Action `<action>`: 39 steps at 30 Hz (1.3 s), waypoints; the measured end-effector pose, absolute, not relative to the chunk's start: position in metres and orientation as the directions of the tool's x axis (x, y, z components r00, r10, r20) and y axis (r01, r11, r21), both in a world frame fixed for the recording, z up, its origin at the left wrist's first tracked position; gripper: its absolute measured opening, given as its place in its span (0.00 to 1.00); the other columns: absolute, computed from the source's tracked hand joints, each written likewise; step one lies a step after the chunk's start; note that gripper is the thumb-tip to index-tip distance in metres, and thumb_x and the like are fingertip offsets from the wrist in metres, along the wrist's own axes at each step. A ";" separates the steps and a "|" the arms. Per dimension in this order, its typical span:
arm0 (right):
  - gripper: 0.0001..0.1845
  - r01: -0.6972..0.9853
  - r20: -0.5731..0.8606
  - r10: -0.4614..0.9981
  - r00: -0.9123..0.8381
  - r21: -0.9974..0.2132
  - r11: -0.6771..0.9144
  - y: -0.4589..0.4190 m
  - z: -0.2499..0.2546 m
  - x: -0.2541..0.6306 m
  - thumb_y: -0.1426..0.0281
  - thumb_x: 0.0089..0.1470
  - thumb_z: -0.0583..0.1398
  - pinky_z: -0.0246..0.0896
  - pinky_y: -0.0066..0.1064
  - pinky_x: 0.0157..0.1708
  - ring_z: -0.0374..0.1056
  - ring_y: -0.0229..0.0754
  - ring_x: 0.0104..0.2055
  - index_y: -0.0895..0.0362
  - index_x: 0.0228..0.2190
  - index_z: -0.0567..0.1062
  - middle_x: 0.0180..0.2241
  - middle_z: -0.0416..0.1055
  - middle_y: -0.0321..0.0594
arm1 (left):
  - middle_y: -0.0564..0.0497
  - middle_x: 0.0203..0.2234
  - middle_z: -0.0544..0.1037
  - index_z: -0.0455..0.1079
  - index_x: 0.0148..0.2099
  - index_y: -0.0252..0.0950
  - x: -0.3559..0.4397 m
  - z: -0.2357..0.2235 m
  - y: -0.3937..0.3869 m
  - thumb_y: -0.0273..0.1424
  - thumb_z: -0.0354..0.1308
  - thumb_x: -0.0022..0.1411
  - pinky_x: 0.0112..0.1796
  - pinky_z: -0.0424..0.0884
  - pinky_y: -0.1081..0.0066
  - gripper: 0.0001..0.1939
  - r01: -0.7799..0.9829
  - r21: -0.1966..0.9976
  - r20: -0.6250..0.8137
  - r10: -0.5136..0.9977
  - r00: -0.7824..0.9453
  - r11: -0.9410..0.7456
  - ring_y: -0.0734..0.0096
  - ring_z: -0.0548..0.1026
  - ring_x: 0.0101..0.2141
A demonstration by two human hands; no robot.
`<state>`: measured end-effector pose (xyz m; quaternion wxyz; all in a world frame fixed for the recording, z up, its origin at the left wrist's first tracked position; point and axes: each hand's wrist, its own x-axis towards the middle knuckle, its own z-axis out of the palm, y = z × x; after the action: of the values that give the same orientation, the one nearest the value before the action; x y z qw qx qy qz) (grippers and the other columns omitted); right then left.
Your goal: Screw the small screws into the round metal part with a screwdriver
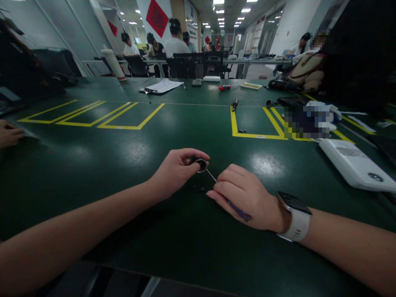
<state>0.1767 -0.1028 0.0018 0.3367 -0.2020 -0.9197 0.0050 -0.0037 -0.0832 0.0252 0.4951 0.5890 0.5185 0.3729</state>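
- A hollow metal cylinder [202, 165] was in the left hand [175, 173], its round opening visible.
- A purple-handled screwdriver [239, 211] was slanted in the right hand [244, 193], shaft at the rim.

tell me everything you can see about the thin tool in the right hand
The thin tool has a slim, straight, metallic-looking shaft and a dark purplish handle, mostly hidden inside the right hand, which grips it. It slants above the green table, its handle end emerging below the palm, towards the wearer's right. The shaft points at the round metal part in the left hand; whether its tip touches that is unclear.
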 end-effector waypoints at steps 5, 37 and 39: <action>0.08 0.324 0.621 0.565 -0.544 -0.465 0.824 -0.105 0.006 0.178 0.70 0.56 0.56 0.60 0.32 0.31 0.65 0.39 0.31 0.62 0.34 0.72 0.30 0.71 0.42 | 0.49 0.35 0.77 0.68 0.38 0.34 -0.006 0.022 -0.077 0.24 0.58 0.48 0.40 0.71 0.64 0.11 0.160 0.986 -0.060 0.990 0.130 0.039 0.66 0.76 0.37; 0.17 0.454 0.295 0.773 -0.562 -0.671 0.586 -0.107 0.021 0.177 0.72 0.55 0.53 0.56 0.27 0.23 0.61 0.34 0.20 0.59 0.17 0.68 0.17 0.65 0.34 | 0.49 0.33 0.77 0.70 0.39 0.32 -0.014 0.021 -0.063 0.18 0.58 0.51 0.42 0.73 0.71 0.12 -0.237 0.958 -0.146 0.986 0.074 0.160 0.70 0.76 0.36; 0.16 0.432 0.396 0.687 -0.609 -0.561 0.706 -0.110 0.018 0.177 0.74 0.55 0.53 0.57 0.30 0.28 0.58 0.33 0.21 0.58 0.17 0.66 0.16 0.62 0.33 | 0.49 0.33 0.77 0.70 0.40 0.32 -0.014 0.020 -0.063 0.18 0.58 0.51 0.43 0.73 0.70 0.13 -0.227 0.962 -0.137 0.988 0.070 0.150 0.70 0.76 0.36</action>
<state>0.1765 -0.1095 0.0182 0.3042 -0.3207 -0.8722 0.2096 -0.0136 -0.0633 0.0201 0.6031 0.4140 0.4594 0.5038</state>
